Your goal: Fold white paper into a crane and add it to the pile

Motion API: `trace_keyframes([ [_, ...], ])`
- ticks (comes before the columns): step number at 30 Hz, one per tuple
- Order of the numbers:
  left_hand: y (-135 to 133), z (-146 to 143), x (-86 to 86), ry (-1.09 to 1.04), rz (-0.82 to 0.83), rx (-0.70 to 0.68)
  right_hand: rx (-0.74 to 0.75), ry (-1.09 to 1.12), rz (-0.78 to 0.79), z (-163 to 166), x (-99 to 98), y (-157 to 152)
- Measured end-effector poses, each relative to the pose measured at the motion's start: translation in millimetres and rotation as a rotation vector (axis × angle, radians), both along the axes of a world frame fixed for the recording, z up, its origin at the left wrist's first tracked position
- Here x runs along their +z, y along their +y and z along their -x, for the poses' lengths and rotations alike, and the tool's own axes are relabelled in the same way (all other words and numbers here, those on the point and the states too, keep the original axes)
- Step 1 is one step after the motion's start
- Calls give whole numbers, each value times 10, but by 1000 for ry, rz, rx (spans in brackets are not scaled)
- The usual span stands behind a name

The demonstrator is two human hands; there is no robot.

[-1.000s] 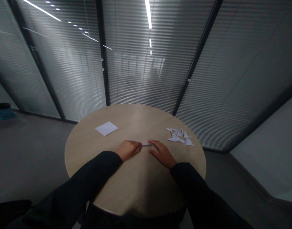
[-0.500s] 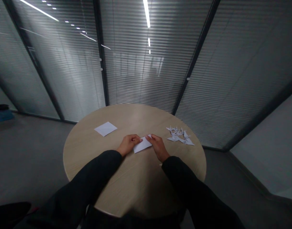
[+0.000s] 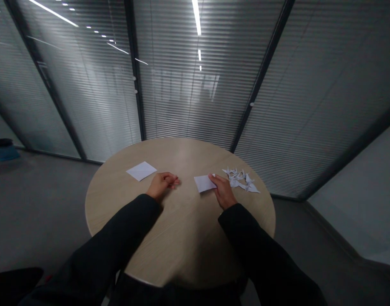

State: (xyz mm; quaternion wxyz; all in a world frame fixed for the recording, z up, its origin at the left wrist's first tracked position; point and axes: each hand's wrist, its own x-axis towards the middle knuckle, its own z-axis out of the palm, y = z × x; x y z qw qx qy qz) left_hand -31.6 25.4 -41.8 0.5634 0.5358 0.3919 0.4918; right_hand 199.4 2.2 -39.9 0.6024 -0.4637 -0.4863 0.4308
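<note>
My right hand (image 3: 223, 190) grips a folded white paper (image 3: 203, 183) by its right edge, holding it just above the round wooden table (image 3: 182, 238). My left hand (image 3: 162, 185) rests on the table to the left of the paper, fingers curled loosely, holding nothing that I can see. A flat white paper stack (image 3: 141, 170) lies further left, near my left hand. A pile of several folded white paper figures (image 3: 241, 179) lies right behind my right hand.
Glass partitions with closed blinds (image 3: 195, 85) and dark frames stand behind the table. Grey floor surrounds the table. A dark blue object (image 3: 1, 148) sits on the floor at far left.
The folded paper was pressed flat between both hands, then lifted. Now my left hand has let go and moved left, and my right hand has carried the paper to the right.
</note>
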Motion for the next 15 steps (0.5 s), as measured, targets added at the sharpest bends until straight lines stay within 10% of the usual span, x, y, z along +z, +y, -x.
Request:
trace_keyframes([
  [7, -137, -160, 51, 219, -427, -323, 329, 75, 104, 242, -36, -49],
  [15, -117, -168, 12, 194, -382, -267, 313, -3, 88, 233, -89, -32],
])
